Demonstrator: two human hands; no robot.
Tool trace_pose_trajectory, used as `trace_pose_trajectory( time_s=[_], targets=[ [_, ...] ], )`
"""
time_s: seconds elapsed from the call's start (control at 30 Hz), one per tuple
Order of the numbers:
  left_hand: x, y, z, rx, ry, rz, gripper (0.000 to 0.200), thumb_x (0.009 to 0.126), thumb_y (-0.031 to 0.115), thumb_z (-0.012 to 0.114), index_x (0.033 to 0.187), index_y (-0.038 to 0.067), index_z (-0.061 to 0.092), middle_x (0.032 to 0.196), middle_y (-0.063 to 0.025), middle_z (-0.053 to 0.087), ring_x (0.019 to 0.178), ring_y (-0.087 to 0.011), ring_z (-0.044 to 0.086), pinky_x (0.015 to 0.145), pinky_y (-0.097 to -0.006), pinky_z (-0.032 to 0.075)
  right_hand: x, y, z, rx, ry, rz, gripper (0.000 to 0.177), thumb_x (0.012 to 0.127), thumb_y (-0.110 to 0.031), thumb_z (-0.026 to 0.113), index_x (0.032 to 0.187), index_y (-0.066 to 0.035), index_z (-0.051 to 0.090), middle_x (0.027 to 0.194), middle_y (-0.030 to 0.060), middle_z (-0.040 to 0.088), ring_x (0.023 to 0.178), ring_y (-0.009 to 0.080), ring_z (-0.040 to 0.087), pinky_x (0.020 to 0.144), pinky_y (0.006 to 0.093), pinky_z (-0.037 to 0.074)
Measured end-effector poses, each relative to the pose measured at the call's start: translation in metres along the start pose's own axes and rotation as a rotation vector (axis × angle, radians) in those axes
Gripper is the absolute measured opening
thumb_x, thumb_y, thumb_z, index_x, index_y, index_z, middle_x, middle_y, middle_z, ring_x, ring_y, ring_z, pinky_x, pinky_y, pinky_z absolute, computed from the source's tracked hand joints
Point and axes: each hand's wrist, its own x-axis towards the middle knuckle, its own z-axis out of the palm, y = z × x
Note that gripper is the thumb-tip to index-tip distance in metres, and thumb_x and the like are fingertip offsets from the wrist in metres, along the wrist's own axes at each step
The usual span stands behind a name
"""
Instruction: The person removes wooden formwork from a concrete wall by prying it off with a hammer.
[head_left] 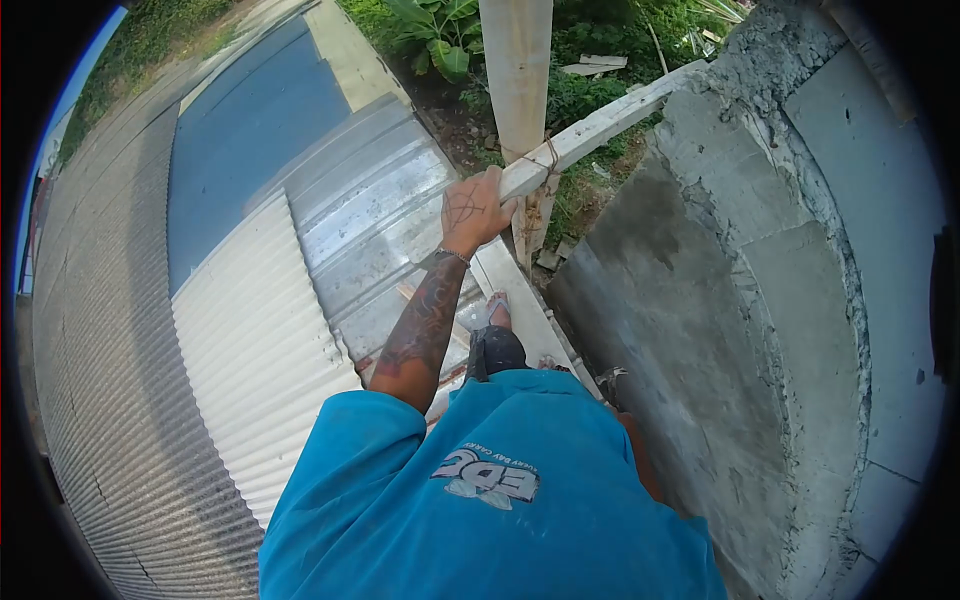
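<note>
My left hand [478, 210] is closed around the near end of a pale horizontal wooden beam [610, 122]. That beam crosses an upright wooden post [517, 80], and rusty wire [545, 160] is wound about the two where they meet. Below the hand, my sandalled foot [499, 310] stands on a narrow light plank [525, 318]. Only a bit of my right arm [640, 455] shows beside the blue shirt [480, 540]; the right hand itself is out of sight.
Left of me lie shiny metal sheets [375, 200], a white corrugated sheet [260, 340] and a grey corrugated roof [110, 370]. A rough-edged concrete wall [690, 330] rises on my right. The ground with plants [440, 35] lies well below, beyond the post.
</note>
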Motion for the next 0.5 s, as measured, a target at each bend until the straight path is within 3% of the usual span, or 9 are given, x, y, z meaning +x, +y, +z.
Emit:
trace_pose_trajectory(
  time_s=[0.03,0.13,0.5],
  targets=[
    [0.000,0.001,-0.001,-0.001,-0.003,-0.006,0.042,0.081,0.040,0.069,0.101,0.006,0.057,0.083,-0.0186,0.067,0.077,-0.0371,0.066,0.067,-0.0465,0.050,-0.036,-0.025,-0.025,-0.045,-0.018,-0.111,0.070,0.091,-0.062,0.038,0.124,-0.003,0.059,0.118,0.0325,0.059,0.110,0.0461,0.059,0.094,0.0495,0.045],
    [-0.002,-0.001,0.001,-0.009,0.010,-0.011,0.041,0.081,0.041,0.069,0.100,0.006,0.056,0.083,-0.0185,0.066,0.077,-0.0372,0.065,0.067,-0.0465,0.050,-0.123,-0.096,-0.087,0.170,-0.050,0.113,0.076,0.090,-0.061,0.042,0.112,0.009,0.062,0.113,0.0334,0.061,0.110,0.0439,0.060,0.094,0.0479,0.046],
    [-0.001,-0.002,0.000,0.016,0.034,0.008,0.042,0.081,0.042,0.069,0.101,0.007,0.058,0.083,-0.0176,0.066,0.079,-0.0365,0.065,0.069,-0.0468,0.050,-0.130,-0.057,-0.080,0.084,0.076,0.009,0.063,0.087,-0.051,0.053,0.107,0.008,0.064,0.100,0.0303,0.064,0.098,0.0439,0.063,0.085,0.0467,0.049]
  ],
)
